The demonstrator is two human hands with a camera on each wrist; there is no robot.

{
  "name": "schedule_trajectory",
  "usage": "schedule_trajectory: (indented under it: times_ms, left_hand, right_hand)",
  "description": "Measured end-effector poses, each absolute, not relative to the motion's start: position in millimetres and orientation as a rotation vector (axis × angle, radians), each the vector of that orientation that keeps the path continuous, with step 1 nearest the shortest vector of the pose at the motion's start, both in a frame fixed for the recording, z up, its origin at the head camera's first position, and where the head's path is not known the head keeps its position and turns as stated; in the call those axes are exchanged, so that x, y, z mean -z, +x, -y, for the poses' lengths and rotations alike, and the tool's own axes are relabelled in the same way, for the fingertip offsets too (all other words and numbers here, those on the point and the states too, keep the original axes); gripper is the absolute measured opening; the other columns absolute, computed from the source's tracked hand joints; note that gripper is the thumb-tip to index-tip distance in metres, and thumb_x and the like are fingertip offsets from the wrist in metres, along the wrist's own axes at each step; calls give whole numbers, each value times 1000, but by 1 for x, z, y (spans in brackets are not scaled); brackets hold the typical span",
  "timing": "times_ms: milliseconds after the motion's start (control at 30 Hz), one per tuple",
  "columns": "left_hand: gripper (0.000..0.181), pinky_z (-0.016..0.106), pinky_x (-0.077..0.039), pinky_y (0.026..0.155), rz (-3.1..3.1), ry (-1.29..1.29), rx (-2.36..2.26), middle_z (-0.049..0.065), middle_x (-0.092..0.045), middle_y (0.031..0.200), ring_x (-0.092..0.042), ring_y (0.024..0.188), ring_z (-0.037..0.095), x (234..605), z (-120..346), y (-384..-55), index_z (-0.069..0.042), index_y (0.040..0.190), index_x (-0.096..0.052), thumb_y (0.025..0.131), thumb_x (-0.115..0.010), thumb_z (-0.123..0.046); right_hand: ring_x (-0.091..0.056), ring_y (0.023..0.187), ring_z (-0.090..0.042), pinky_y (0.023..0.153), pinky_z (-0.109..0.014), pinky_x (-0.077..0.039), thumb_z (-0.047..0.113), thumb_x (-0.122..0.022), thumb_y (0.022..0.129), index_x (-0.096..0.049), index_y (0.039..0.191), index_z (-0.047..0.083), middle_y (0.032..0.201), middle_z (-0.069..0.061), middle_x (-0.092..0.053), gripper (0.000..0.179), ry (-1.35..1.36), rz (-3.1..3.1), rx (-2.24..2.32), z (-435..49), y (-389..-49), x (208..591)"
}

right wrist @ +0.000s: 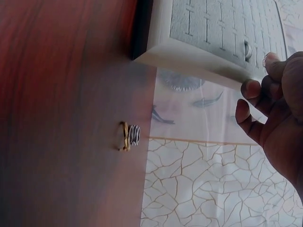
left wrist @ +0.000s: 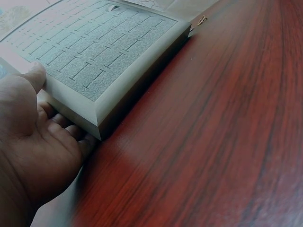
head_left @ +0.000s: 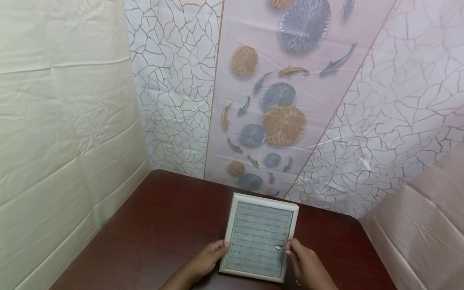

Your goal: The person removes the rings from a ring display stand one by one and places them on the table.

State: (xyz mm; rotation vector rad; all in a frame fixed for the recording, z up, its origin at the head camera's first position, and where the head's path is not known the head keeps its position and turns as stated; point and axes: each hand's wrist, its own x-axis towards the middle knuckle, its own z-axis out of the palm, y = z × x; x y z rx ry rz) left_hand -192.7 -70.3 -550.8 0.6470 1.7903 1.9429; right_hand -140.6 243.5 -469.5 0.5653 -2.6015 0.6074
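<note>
A ring display tray (head_left: 259,241) with a pale frame and grey slotted padding stands tilted on the table. My left hand (head_left: 209,257) grips its left edge, thumb (left wrist: 37,75) on the frame and fingers curled against the side and underneath. One ring (right wrist: 247,50) sits upright in a slot towards the right side. Beside it, my right hand (head_left: 306,259) pinches a small thin ring (right wrist: 265,59) between its fingertips, over the tray's right edge. The other right-hand fingers are curled, partly overlapping the frame.
On the dark red wooden table (head_left: 145,233), a gold ring (right wrist: 125,136) and a silver banded ring (right wrist: 135,135) stand together to the right of the tray. A patterned backdrop (head_left: 174,80) rises behind the table, and a cream cloth (head_left: 65,121) hangs at the left.
</note>
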Motion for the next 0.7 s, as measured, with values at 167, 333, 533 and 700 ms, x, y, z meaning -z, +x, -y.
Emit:
schedule_trajectory:
  times_ms: [167, 333, 533, 700]
  left_hand:
    - [44, 25, -49, 96, -1787, 641, -1963, 13, -71, 123, -68, 109, 17, 551, 68, -193, -6, 133, -56, 107, -40, -38]
    - [46, 26, -48, 98, -1785, 631, -1951, 14, -69, 125, -66, 112, 17, 550, 68, -193, -5, 135, -55, 107, -40, -39]
    - [46, 22, -48, 96, -1766, 638, -1957, 14, -69, 125, -66, 112, 17, 553, 69, -193, -5, 134, -55, 107, -40, -38]
    - [46, 27, -47, 101, -1781, 645, -1944, 13, -69, 125, -65, 114, 19, 552, 69, -193, -5, 134, -55, 107, -39, -39]
  right_hand:
    - [-41, 59, 7, 51, -16, -39, 2, -65, 93, -53, 94, 18, 71, 9, -49, 20, 491, 2736, -723, -252, -132, 468]
    - [-45, 61, 5, 52, -18, -42, 1, -63, 93, -51, 93, 16, 73, 6, -51, 20, 374, 2816, -774, -259, -125, 467]
    - [-45, 61, 2, 57, -20, -40, 8, -64, 95, -56, 95, 18, 77, 7, -57, 13, 202, 2944, -731, -274, -120, 465]
    - [-44, 60, 1, 57, -20, -38, 14, -65, 94, -59, 96, 20, 76, 6, -60, 9, 139, 3001, -682, -288, -118, 463]
